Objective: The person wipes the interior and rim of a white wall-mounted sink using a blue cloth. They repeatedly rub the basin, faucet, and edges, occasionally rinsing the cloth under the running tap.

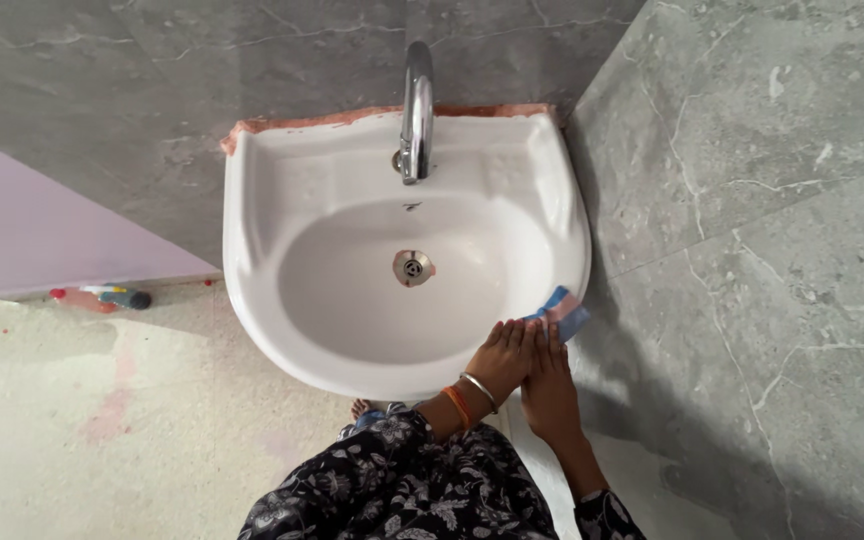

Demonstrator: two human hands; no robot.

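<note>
On the front right rim of the white sink [252,240], a blue and pink sponge [562,312] peeks out past the fingertips of both hands. The right hand [549,385] lies flat on it, fingers straight, arm reaching up from below. The left hand [504,355] rests just beside, fingers flat on the rim.

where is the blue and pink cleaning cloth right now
In the head view, the blue and pink cleaning cloth lies on the front right rim of the white ceramic washbasin, under the fingertips of both hands, beside the grey marbled wall.
</note>
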